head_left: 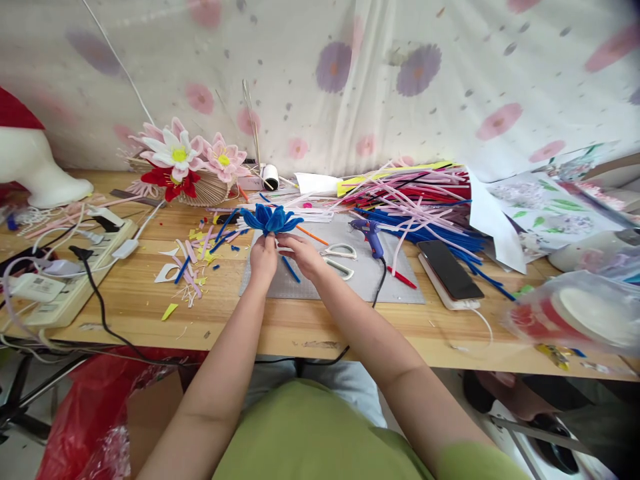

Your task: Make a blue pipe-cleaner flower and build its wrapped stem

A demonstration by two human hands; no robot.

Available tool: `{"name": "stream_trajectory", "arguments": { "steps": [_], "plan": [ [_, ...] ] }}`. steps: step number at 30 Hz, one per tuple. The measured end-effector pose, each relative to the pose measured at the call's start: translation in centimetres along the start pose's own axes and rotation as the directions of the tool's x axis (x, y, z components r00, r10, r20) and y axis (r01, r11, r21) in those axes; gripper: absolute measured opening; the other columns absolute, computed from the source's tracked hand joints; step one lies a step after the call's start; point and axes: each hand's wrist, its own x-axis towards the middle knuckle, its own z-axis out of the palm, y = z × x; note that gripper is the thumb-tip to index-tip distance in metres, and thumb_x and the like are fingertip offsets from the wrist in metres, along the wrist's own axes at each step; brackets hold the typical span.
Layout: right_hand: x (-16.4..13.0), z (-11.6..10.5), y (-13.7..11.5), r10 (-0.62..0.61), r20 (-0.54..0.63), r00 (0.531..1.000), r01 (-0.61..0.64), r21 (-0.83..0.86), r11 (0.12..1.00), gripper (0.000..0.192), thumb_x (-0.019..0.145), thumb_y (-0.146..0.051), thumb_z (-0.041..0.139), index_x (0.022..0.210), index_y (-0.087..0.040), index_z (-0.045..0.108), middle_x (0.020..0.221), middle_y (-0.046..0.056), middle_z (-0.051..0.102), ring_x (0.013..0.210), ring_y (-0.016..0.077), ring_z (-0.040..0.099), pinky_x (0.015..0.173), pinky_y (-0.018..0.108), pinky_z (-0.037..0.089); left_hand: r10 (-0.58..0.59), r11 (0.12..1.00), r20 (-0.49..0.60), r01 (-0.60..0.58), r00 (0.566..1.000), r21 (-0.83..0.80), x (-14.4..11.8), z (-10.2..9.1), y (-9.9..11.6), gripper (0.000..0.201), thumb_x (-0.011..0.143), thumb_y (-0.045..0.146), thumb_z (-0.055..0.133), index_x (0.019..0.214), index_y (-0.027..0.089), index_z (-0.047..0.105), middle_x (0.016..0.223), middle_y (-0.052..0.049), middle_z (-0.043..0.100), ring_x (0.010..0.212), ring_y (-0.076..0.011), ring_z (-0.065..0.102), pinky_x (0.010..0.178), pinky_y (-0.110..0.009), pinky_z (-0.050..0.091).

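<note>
Work in hand: by my judgement, assembly of a blue pipe-cleaner flower (271,219), held up over the far left part of the grey mat (350,280), with its petals spread.
Power strip (75,273): well left of the mat, with cables plugged in.
Offcuts (193,257): yellow, pink and blue scraps just left of the mat.
Left hand (263,259): over the mat's left edge, fingers closed on the flower's base from below.
Right hand (303,255): over the mat, just right of the left hand, fingertips pinched at the same base; a loose blue stem piece (291,269) lies under it.
Scissors (340,259): on the mat, right of the hands.
Glue gun (369,235): on the mat's far side.
Phone (449,270): just right of the mat.
Next move: probably calls for a firm left-hand hold while the right binds or adds a stem.
</note>
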Motion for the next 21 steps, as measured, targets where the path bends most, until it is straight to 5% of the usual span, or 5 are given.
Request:
{"name": "stream_trajectory", "arguments": {
  "steps": [3,6,12,21],
  "plan": [
    [0.4,-0.9,0.1,0.083,0.076,0.994,-0.081,-0.027,0.996,0.015,0.064,-0.025,0.061,0.077,-0.019,0.066,0.089,0.0,0.065,0.082,0.0102,0.056,0.068,0.02,0.045,-0.218,0.976,0.024,0.218,0.976,0.003,0.6,-0.4,1.1,0.028,0.078,0.03,0.048,0.054,0.018,0.04,0.038,0.009,0.025,0.029,-0.0042,0.018,0.032,-0.017,0.008],
    [0.8,-2.0,0.4,0.16,0.056,0.986,-0.157,-0.042,0.987,0.015,0.065,-0.023,0.062,0.078,-0.018,0.065,0.088,0.002,0.066,0.075,0.0096,0.057,0.066,0.021,0.046,-0.424,0.897,0.185,0.439,0.887,-0.05,1.6,-1.1,2.7,0.033,0.082,0.039,0.04,0.057,0.018,0.04,0.038,0.01,0.016,0.027,-0.0034,0.01,0.029,-0.015,0.004],
    [0.7,-2.8,1.1,0.198,0.019,0.98,-0.198,-0.015,0.98,0.011,0.069,-0.025,0.061,0.074,-0.016,0.057,0.075,0.002,0.064,0.059,0.0064,0.056,0.06,0.02,0.047,-0.458,0.805,0.373,0.555,0.807,-0.212,2.9,-2.1,3.9,0.037,0.084,0.045,0.037,0.06,0.017,0.039,0.041,0.011,0.014,0.027,-0.0029,0.016,0.026,-0.013,0.01],
    [0.9,-2.0,1.0,0.155,-0.005,0.988,-0.155,-0.042,0.987,0.008,0.072,-0.024,0.057,0.072,-0.016,0.055,0.071,-0.001,0.063,0.055,0.0052,0.055,0.055,0.019,0.044,-0.488,0.791,0.387,0.584,0.782,-0.183,1.7,-1.4,1.8,0.029,0.084,0.038,0.036,0.064,0.016,0.041,0.042,0.011,0.015,0.027,-0.0028,0.015,0.026,-0.013,0.009]
  ]
}}
